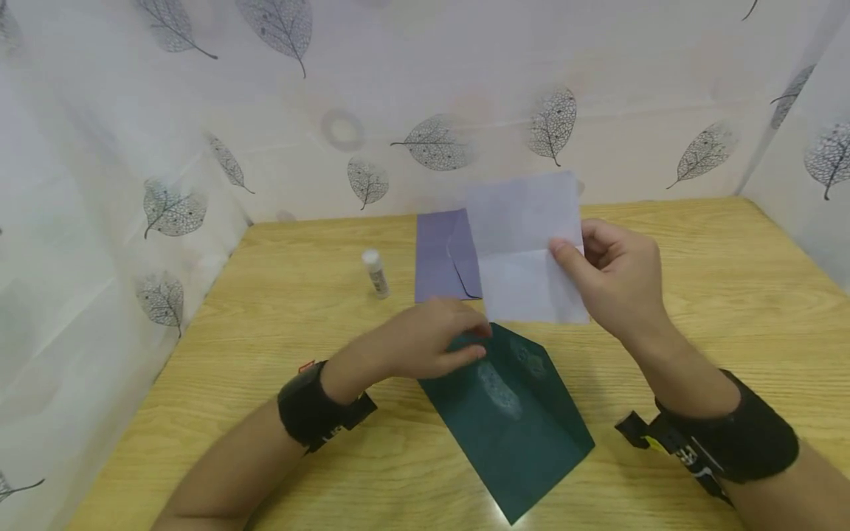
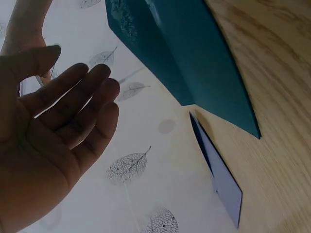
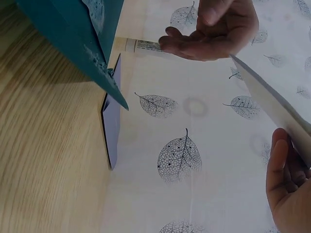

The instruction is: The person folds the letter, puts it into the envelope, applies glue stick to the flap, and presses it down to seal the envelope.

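Observation:
My right hand (image 1: 624, 276) pinches a creased white sheet of paper (image 1: 524, 221) by its right edge, thumb on the near face. In the right wrist view the paper (image 3: 272, 102) appears nearly edge-on. My left hand (image 1: 438, 339) hovers over the upper left of a dark green envelope (image 1: 511, 442). Its fingers (image 2: 73, 104) are loosely bent with nothing between them in the left wrist view. The green envelope lies with its flap raised, and whitish glue-like smears (image 1: 498, 391) show on it.
Behind the green envelope lies a purple envelope (image 1: 434, 254), partly covered by the paper in the head view. A white-capped glue stick (image 1: 375, 274) stands to its left on the wooden table (image 1: 299, 295). Leaf-patterned white sheeting (image 1: 425, 88) hangs around the table.

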`<state>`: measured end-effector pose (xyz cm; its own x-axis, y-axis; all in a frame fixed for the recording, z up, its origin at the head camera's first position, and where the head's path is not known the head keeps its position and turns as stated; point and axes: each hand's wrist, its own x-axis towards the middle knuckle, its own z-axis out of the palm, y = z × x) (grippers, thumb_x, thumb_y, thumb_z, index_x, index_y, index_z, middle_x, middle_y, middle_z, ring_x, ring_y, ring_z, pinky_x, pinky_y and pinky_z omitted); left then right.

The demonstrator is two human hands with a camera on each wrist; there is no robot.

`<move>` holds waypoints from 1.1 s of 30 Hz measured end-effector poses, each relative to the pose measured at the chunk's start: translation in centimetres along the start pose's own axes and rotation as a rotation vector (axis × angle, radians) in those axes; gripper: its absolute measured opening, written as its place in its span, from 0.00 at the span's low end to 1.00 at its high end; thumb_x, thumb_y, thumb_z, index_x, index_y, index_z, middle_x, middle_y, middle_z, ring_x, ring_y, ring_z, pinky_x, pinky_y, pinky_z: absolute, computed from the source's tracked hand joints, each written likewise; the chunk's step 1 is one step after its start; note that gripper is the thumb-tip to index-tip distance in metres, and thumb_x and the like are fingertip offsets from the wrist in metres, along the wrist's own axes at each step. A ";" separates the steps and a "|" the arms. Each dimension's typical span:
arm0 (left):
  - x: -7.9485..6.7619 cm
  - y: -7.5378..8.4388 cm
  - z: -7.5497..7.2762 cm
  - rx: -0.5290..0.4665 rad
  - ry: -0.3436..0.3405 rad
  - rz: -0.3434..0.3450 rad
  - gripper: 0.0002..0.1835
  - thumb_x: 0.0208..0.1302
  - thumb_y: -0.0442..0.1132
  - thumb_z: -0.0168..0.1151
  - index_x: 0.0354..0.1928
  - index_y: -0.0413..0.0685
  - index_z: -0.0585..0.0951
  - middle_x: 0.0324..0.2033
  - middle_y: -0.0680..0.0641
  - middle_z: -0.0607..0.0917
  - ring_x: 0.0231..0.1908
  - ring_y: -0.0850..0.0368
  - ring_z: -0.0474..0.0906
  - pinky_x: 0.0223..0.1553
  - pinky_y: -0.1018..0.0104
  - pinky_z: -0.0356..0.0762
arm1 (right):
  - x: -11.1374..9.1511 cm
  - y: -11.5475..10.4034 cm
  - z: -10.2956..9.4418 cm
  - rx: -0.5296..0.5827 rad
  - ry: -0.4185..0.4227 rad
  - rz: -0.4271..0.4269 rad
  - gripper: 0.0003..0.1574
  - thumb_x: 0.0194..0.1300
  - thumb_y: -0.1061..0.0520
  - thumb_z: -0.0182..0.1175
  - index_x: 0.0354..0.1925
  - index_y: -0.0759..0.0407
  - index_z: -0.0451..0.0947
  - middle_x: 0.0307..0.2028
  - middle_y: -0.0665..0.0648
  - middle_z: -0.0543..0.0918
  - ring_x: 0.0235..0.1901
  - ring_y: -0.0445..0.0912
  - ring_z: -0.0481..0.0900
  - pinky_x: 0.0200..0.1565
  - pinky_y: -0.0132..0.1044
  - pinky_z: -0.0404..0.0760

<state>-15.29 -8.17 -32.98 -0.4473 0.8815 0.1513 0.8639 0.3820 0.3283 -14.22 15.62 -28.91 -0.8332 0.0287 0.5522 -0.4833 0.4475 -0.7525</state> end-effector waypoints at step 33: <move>-0.2 0.2 2.5 0.267 -0.423 -0.080 0.30 0.48 0.52 0.69 0.56 0.68 0.71 0.58 0.51 0.65 0.52 0.58 0.63 0.50 0.64 0.70 | -0.8 2.1 1.3 -0.475 -0.822 0.094 0.29 0.58 0.59 0.58 0.57 0.63 0.65 0.20 0.51 0.77 0.16 0.40 0.72 0.19 0.35 0.74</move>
<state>-14.49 -7.55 -35.29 -0.4292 0.8608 -0.2736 0.8846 0.4618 0.0652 -14.89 15.33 -31.44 -0.8785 -0.4733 -0.0644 -0.3958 0.7968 -0.4565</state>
